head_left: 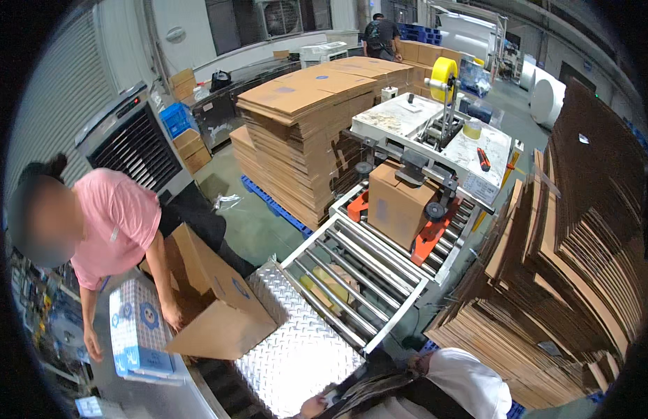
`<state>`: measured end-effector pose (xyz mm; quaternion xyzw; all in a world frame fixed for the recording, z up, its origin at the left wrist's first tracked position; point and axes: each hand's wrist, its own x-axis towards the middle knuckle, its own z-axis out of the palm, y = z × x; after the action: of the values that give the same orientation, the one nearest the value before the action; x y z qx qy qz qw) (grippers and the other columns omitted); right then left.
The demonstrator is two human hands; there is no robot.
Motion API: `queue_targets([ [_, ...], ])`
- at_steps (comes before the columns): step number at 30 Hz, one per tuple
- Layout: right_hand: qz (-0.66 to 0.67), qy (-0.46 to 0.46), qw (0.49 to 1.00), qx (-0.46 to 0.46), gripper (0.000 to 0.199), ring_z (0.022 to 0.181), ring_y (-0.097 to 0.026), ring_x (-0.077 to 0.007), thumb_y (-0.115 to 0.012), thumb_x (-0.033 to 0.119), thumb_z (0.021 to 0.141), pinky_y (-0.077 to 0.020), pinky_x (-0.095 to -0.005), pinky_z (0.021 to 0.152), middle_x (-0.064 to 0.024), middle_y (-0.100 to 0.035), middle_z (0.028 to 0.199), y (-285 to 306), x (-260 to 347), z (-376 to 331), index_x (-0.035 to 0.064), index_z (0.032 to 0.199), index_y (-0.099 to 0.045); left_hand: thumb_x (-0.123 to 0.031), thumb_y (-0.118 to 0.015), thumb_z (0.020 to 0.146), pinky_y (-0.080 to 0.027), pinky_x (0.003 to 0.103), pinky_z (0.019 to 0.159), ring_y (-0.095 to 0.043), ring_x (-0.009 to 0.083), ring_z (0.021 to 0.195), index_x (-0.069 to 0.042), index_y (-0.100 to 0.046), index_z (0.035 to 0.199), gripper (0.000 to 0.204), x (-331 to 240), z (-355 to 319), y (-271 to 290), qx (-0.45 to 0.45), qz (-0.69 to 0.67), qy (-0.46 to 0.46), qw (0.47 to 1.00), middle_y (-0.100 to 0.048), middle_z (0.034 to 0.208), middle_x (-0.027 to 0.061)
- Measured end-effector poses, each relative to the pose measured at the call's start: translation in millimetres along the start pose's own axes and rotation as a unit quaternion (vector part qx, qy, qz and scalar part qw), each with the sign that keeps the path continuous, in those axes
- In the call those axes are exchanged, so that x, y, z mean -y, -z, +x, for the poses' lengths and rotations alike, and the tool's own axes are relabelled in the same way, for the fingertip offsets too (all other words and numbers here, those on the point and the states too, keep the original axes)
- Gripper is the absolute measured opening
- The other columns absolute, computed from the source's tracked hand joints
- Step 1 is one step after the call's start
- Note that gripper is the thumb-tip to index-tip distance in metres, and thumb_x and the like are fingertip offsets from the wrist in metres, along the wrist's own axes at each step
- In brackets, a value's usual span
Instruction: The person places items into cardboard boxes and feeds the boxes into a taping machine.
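At the lower edge, my left hand (313, 406) is by the near edge of the bright diamond-plate metal table (296, 356). It is small and partly cut off, so the pose of its fingers is unclear. A small pale thing shows beside it. My right arm shows as a white sleeve (470, 380) and a patch of skin; the right hand cannot be made out. Across the table, a co-worker in a pink shirt (118, 209) has one hand at an open cardboard box (233, 325), tilted on the table's left side. Next to it lie blue-and-white packages (139, 321).
Beyond the table, a roller conveyor (352, 279) leads to a carton sealer (470, 157) with a yellow tape roll (443, 78). A closed carton (400, 206) sits in it. Flattened cartons stand behind (303, 133) and at right (512, 335). Another person (382, 38) is far back.
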<state>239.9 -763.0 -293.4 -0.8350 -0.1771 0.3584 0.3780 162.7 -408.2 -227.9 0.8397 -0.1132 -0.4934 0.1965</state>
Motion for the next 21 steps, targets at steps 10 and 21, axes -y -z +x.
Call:
queue_targets([
  [10, 0.011, -0.008, 0.995, 0.096, 0.017, 0.064, -0.059, -0.0207, -0.062, 0.015, 0.079, -0.0482, -0.0389, 0.058, -0.0071, -0.056, 0.066, 11.4, 177.0, -164.1, 0.0037, 0.093, -0.063, -0.031, -0.043, 0.097, -0.05, 0.033, 0.079, -0.064, 0.0185, 0.098, -0.003, -0.046, 0.132, 0.045, -74.9, -57.2, 49.8, -0.214, -0.247, -0.281, 0.902, -0.061, 0.121, 0.0061],
  [21, 0.045, -0.015, 0.994, 0.097, 0.019, 0.069, -0.06, -0.0212, -0.064, 0.013, 0.075, -0.0477, -0.0387, 0.063, -0.0083, -0.059, 0.072, 29.4, 213.1, -207.0, 0.0041, 0.092, -0.063, -0.026, -0.046, 0.095, -0.051, 0.032, 0.077, -0.065, 0.0179, 0.095, -0.002, -0.049, 0.127, 0.04, -101.2, -196.7, 232.2, -0.563, -0.228, -0.385, 0.695, -0.062, 0.115, 0.0066],
])
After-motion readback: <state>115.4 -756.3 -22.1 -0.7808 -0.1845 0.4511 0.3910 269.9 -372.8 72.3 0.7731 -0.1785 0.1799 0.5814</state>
